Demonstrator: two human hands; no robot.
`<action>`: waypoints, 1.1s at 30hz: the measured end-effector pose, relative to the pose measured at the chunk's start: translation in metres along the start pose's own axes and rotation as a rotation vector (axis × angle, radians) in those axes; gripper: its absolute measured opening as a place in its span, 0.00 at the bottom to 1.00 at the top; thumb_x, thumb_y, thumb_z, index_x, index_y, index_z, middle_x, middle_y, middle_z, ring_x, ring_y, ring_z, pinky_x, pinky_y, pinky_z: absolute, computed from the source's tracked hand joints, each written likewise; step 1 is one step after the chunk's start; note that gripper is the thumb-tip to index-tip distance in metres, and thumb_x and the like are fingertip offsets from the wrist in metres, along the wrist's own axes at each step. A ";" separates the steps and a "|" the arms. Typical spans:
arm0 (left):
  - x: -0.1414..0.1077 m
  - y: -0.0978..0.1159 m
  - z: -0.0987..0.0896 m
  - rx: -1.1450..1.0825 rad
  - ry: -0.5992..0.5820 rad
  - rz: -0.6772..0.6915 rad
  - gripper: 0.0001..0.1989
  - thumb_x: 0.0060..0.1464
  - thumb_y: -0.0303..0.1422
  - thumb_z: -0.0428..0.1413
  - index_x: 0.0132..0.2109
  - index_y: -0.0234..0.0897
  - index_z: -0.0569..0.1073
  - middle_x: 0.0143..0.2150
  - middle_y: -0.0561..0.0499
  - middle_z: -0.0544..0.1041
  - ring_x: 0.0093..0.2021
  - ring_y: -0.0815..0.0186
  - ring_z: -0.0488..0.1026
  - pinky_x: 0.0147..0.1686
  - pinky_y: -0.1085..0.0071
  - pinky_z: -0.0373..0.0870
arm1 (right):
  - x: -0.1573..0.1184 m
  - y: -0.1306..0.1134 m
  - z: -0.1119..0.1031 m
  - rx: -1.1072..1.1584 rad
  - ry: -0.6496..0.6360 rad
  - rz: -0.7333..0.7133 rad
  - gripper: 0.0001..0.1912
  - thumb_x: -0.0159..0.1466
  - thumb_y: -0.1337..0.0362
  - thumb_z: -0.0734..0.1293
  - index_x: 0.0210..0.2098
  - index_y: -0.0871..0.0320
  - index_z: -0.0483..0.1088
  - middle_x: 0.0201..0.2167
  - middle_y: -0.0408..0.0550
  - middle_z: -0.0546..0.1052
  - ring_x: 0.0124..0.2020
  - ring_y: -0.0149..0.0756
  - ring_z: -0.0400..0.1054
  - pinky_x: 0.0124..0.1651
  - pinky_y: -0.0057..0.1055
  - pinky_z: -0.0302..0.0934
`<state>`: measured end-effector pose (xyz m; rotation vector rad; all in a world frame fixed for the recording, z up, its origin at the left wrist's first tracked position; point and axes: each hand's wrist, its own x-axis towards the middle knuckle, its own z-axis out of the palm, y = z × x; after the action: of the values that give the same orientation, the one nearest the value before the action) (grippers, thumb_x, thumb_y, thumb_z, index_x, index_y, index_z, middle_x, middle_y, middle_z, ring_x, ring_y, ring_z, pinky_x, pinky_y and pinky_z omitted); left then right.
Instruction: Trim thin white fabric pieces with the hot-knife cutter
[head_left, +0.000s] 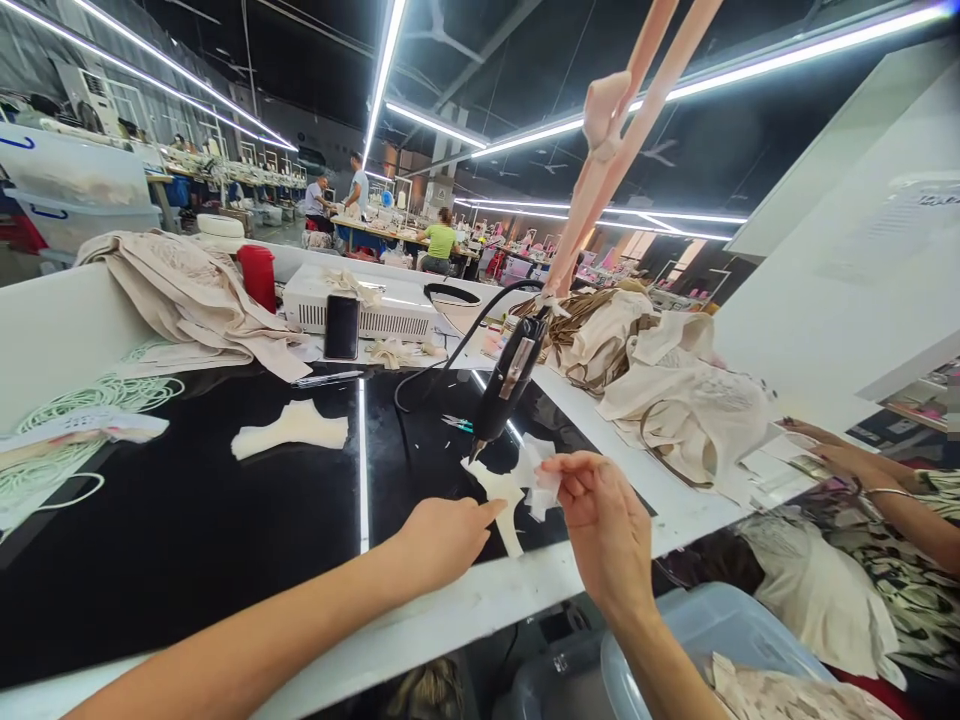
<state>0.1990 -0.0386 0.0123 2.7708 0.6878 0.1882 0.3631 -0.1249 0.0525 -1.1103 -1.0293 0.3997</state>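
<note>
My left hand [450, 540] rests at the near edge of the black glossy tabletop [187, 560], fingers together, its forefinger on a cream fabric piece [507, 510]. My right hand [604, 520] is raised just to the right, thumb and finger pinching a thin translucent white sheet [538, 475]. A black hand tool [510, 380] hangs from pink fabric straps [600, 150], its metal tip close to the upper end of the fabric piece. Another cream piece [291, 429] lies flat at the left.
Small green snips [457, 424] lie behind the tool tip. A phone [342, 327] leans on a white box [397, 315]. Beige garments [690, 390] are heaped at the right, near another person's hands [832, 445]. Green cord [52, 450] lies left; a clear bin [720, 640] stands below.
</note>
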 end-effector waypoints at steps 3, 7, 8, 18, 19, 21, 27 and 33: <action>0.011 0.007 -0.001 0.018 -0.024 -0.035 0.25 0.69 0.28 0.49 0.70 0.32 0.64 0.42 0.40 0.84 0.42 0.50 0.85 0.36 0.63 0.78 | 0.002 -0.002 0.000 0.026 0.009 -0.002 0.16 0.73 0.49 0.63 0.39 0.51 0.76 0.39 0.49 0.81 0.42 0.40 0.77 0.46 0.37 0.72; 0.017 0.012 0.001 -0.039 -0.028 -0.089 0.24 0.68 0.29 0.50 0.68 0.26 0.67 0.42 0.34 0.84 0.44 0.43 0.84 0.39 0.56 0.78 | 0.001 -0.008 -0.005 0.061 0.044 0.000 0.15 0.73 0.50 0.62 0.39 0.50 0.75 0.37 0.47 0.79 0.39 0.38 0.75 0.43 0.34 0.72; 0.017 0.011 0.001 -0.069 -0.028 -0.103 0.24 0.68 0.30 0.51 0.67 0.26 0.67 0.42 0.34 0.84 0.44 0.44 0.84 0.41 0.55 0.78 | 0.000 -0.010 -0.007 0.066 0.048 0.004 0.14 0.73 0.50 0.62 0.39 0.50 0.74 0.35 0.46 0.78 0.37 0.37 0.74 0.41 0.33 0.71; -0.025 -0.018 -0.015 -0.875 -0.018 -0.180 0.29 0.74 0.45 0.36 0.58 0.34 0.76 0.46 0.42 0.83 0.42 0.62 0.80 0.41 0.67 0.75 | -0.029 -0.007 0.015 0.050 -0.105 0.180 0.19 0.70 0.45 0.66 0.33 0.52 0.73 0.26 0.44 0.72 0.29 0.35 0.65 0.30 0.28 0.63; -0.031 -0.019 -0.018 -0.963 -0.011 -0.207 0.32 0.73 0.49 0.35 0.56 0.32 0.76 0.47 0.40 0.82 0.42 0.62 0.79 0.40 0.67 0.75 | -0.033 -0.004 0.021 0.050 -0.134 0.199 0.20 0.70 0.44 0.66 0.32 0.53 0.73 0.26 0.44 0.72 0.28 0.35 0.65 0.30 0.29 0.62; -0.042 -0.021 -0.024 -1.106 0.014 -0.259 0.34 0.69 0.55 0.40 0.53 0.31 0.77 0.46 0.41 0.80 0.42 0.64 0.77 0.42 0.68 0.74 | -0.041 0.004 0.031 0.046 -0.198 0.237 0.21 0.69 0.44 0.66 0.31 0.54 0.73 0.26 0.44 0.73 0.28 0.35 0.65 0.31 0.29 0.62; -0.073 -0.035 -0.036 -1.305 0.107 -0.379 0.23 0.51 0.52 0.65 0.40 0.34 0.78 0.34 0.52 0.75 0.32 0.70 0.67 0.35 0.72 0.64 | -0.051 0.018 0.050 0.032 -0.320 0.374 0.19 0.65 0.45 0.73 0.46 0.52 0.76 0.39 0.47 0.81 0.31 0.34 0.72 0.39 0.32 0.68; -0.099 -0.056 -0.048 -1.284 0.157 -0.462 0.20 0.50 0.48 0.68 0.37 0.33 0.79 0.29 0.55 0.73 0.28 0.72 0.62 0.29 0.72 0.56 | -0.054 0.020 0.049 -0.069 -0.527 0.648 0.23 0.62 0.43 0.73 0.48 0.53 0.80 0.33 0.44 0.79 0.32 0.34 0.68 0.40 0.31 0.65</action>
<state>0.0786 -0.0268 0.0352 1.3573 0.8110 0.5207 0.2988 -0.1280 0.0123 -1.4313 -1.1187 1.2326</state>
